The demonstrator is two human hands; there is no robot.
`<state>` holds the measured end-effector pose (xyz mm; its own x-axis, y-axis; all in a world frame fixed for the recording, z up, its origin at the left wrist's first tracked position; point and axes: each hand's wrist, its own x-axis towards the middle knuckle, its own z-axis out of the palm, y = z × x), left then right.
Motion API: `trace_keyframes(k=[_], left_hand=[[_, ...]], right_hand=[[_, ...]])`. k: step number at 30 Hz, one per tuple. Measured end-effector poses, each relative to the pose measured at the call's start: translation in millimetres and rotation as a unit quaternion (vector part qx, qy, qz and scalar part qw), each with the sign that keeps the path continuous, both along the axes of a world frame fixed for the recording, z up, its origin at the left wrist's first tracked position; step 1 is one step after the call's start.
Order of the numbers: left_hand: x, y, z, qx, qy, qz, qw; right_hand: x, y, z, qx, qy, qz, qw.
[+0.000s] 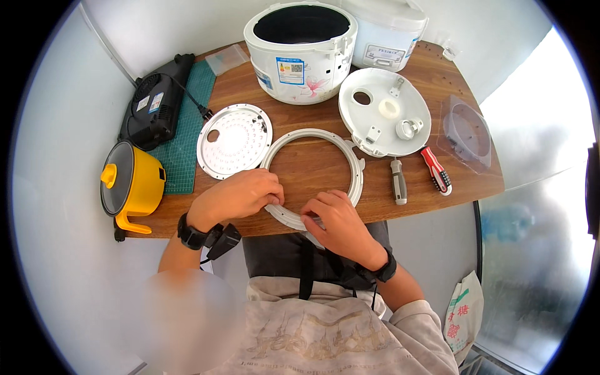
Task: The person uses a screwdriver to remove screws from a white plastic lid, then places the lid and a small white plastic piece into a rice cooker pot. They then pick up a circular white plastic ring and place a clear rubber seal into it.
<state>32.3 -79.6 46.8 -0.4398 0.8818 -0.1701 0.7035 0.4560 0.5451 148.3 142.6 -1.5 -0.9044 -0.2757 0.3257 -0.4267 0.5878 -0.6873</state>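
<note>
A white plastic ring, likely part of a rice cooker lid, lies at the table's front edge. My left hand curls its fingers over the ring's lower left rim. On its lower right rim, my right hand is bent with thumb and fingers close together; what lies under the fingertips is partly hidden. To the left of the ring rests a round white perforated plate with one larger hole. The white cooker lid lies to the right, its inner side up, showing a round opening and small fittings.
Behind stand an open white rice cooker body and another white cooker. A grey-handled screwdriver, a red-black screwdriver and a clear plastic container are right. Left are a yellow pot, a black appliance and a green mat.
</note>
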Motion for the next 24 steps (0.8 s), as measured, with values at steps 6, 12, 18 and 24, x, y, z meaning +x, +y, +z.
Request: trace_keyframes(k=[6, 12, 18, 24], left_hand=[[8, -3, -2, 0.026, -0.009, 0.035, 0.999], [25, -4, 4, 0.065, 0.064, 0.028, 0.995], [54, -7, 10, 0.050, 0.089, 0.081, 0.992], [58, -9, -1, 0.063, 0.132, 0.092, 0.985]], right_hand=[[0, 6, -1, -0.020, 0.005, 0.026, 0.999], [0, 7, -4, -0.016, 0.002, 0.032, 0.999], [5, 12, 0, -0.041, 0.010, 0.053, 0.998], [20, 29, 9, -0.011, 0.110, -0.146, 0.983]])
